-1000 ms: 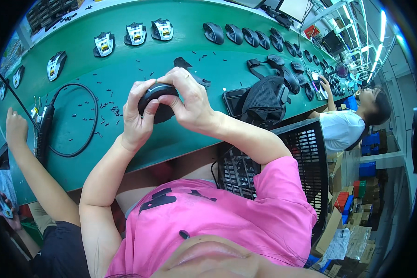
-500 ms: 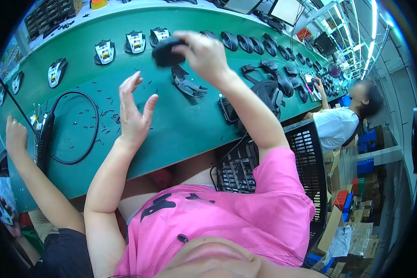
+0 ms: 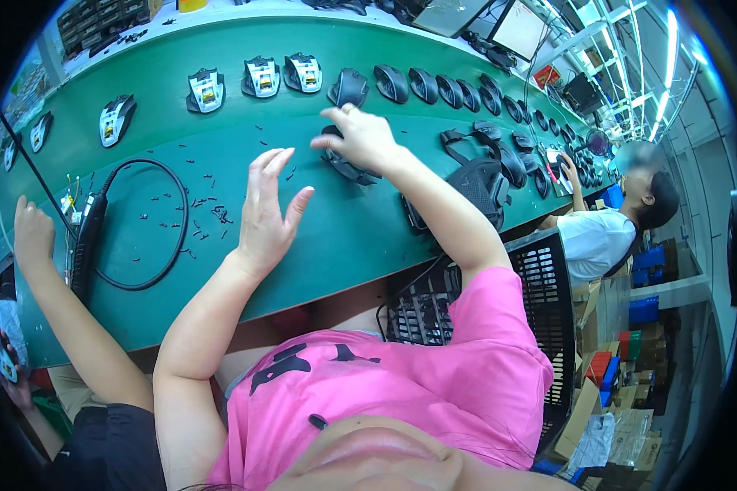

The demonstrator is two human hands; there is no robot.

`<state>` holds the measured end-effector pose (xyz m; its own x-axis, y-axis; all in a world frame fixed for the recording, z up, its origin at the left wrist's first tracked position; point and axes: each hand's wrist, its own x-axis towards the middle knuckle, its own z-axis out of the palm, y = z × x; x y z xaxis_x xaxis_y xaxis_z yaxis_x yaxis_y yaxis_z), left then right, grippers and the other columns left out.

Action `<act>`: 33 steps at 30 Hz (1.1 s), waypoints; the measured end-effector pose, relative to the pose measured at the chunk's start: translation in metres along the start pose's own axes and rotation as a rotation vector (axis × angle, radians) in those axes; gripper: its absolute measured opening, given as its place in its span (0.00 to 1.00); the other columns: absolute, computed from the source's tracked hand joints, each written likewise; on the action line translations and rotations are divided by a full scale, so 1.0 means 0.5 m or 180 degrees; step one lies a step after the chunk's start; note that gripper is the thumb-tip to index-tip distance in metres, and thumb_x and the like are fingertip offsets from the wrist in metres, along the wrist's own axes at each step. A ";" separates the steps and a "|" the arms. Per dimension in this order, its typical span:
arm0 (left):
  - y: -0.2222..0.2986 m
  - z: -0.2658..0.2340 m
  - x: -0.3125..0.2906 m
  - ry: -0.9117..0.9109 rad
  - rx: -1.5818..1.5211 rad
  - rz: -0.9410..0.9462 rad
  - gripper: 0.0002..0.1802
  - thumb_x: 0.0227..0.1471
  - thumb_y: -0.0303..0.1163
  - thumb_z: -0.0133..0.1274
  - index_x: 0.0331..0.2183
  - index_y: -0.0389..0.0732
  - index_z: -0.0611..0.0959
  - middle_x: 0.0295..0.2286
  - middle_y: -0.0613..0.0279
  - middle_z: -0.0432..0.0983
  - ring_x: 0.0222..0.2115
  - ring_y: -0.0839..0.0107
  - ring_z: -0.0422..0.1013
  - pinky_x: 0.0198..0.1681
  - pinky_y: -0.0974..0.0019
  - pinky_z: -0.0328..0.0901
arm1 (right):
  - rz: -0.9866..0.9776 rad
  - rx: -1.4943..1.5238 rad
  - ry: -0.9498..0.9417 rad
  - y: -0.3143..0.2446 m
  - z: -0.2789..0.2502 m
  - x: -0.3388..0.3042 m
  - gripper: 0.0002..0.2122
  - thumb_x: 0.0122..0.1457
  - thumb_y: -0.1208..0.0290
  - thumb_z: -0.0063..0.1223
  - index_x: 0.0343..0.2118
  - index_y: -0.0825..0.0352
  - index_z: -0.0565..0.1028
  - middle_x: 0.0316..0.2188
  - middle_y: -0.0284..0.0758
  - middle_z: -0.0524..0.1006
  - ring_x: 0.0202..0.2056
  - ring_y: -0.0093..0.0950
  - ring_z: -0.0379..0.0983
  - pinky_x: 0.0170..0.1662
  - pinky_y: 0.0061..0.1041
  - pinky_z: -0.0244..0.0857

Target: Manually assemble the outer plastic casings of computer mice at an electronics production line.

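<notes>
My left hand (image 3: 269, 217) hovers palm-inward above the green table, holding nothing, its fingers stretched and thumb apart. My right hand (image 3: 359, 141) is over a curved black plastic shell part (image 3: 354, 172) on the table. Its thumb and fingers are apart; whether they touch the part is hidden. Just beyond stands a black computer mouse (image 3: 350, 87), between a row of black mice (image 3: 391, 83) on the right and white-and-black mouse bodies with exposed insides (image 3: 303, 74) on the left. Several small dark screws or pins (image 3: 221, 214) lie scattered left of my left hand.
A black corded tool (image 3: 86, 250) with a looped cable stands at the left, beside a co-worker's hand (image 3: 34, 233). A black strapped bag-like item (image 3: 477, 188) lies right of my right forearm. A black crate (image 3: 540, 286) is at the table edge; another person (image 3: 602, 237) sits beyond.
The black mouse my right hand held now stands in the row. That hand has let go and come nearer, over the black shell part. My left hand stays raised and open.
</notes>
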<state>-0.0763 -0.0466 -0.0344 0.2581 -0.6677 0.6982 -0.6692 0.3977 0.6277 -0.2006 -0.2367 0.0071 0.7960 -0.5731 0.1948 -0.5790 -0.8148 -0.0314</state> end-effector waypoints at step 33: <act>-0.034 -0.036 0.019 -0.0493 0.0426 0.0129 0.31 0.45 0.38 0.63 0.49 0.37 0.74 0.43 0.52 0.76 0.45 0.55 0.72 0.49 0.57 0.67 | -0.1290 0.1488 -0.0230 -0.102 -0.145 -0.079 0.23 0.47 0.70 0.66 0.48 0.64 0.75 0.46 0.38 0.78 0.46 0.37 0.74 0.53 0.33 0.66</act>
<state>-0.0500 -0.0488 -0.0323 0.1259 -0.7457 0.6543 -0.7661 0.3459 0.5417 -0.2155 -0.1662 0.0720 0.9556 -0.2014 0.2149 -0.1027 -0.9116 -0.3979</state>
